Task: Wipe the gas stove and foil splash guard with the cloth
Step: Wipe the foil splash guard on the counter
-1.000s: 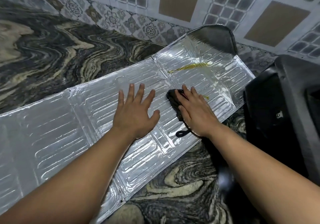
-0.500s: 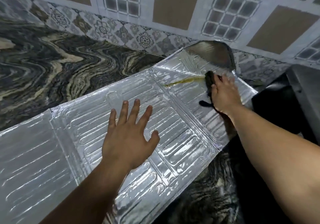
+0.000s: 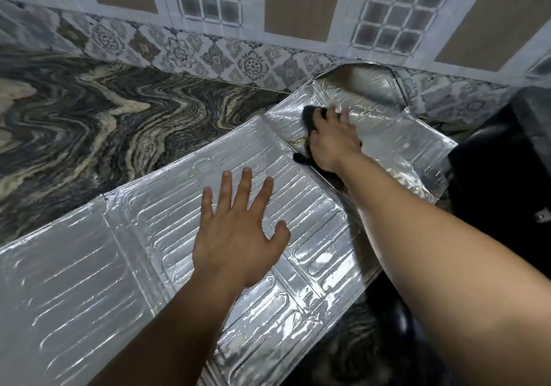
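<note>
The right hand [image 3: 334, 141] presses a dark cloth [image 3: 310, 116] flat against the foil splash guard [image 3: 74, 266], with the fingers spread over the cloth rather than curled around it. The cloth shows beyond the fingertips at the far side, and a dark loop of it protrudes at the wrist side. A small yellowish residue mark [image 3: 298, 141] lies on the foil just left of this hand. The left hand [image 3: 238, 233] rests palm down on the middle panel of the guard, fingers splayed and holding nothing.

The guard lies flat across the worktop [image 3: 104, 123], running from the near left edge toward the back right corner. Its embossed panels join at creased folds. The far end panel is darker and stands tilted up near the tiled wall [image 3: 268, 13]. A black object [image 3: 507, 153], only partly visible, sits at the right edge of the worktop, just beside the guard.
</note>
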`<act>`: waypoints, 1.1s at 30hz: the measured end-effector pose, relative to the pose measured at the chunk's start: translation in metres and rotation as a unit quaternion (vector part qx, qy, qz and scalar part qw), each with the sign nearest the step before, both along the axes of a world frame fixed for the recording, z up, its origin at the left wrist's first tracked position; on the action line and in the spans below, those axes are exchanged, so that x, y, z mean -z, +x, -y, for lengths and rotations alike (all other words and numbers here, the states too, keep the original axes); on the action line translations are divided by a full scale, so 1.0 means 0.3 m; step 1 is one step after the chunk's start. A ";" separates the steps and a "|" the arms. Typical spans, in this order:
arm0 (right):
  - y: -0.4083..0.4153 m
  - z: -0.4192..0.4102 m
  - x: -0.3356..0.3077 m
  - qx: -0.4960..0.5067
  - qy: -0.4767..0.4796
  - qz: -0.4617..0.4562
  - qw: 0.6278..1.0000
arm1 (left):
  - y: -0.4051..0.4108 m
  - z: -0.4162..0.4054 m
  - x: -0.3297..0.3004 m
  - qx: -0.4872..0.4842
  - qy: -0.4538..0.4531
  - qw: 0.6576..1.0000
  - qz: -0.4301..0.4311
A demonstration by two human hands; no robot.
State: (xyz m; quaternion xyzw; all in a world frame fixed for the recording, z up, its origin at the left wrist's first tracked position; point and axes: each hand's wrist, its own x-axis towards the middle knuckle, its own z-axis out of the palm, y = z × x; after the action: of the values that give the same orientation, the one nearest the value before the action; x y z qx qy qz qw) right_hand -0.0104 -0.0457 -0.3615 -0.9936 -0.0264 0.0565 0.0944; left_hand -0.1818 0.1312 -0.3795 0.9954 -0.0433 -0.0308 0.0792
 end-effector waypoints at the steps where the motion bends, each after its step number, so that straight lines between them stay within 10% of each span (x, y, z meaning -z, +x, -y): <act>1: -0.017 -0.026 -0.001 -0.032 0.013 0.000 0.999 | 0.001 0.001 0.000 -0.001 -0.001 1.000 -0.001; 13: 0.030 -0.029 0.018 -0.233 0.024 0.021 0.972 | -0.010 -0.004 -0.002 -0.006 -0.016 1.000 0.008; 33: -0.013 0.272 0.020 0.111 -0.008 0.038 0.993 | -0.002 -0.010 0.009 -0.005 -0.002 1.000 -0.003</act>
State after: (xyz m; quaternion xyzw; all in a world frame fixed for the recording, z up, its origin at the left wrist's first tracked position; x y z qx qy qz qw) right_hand -0.0142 -0.1274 -0.3675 -0.9926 0.0808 0.0086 0.0906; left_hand -0.1825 0.1342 -0.3822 0.9954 -0.0378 -0.0328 0.0817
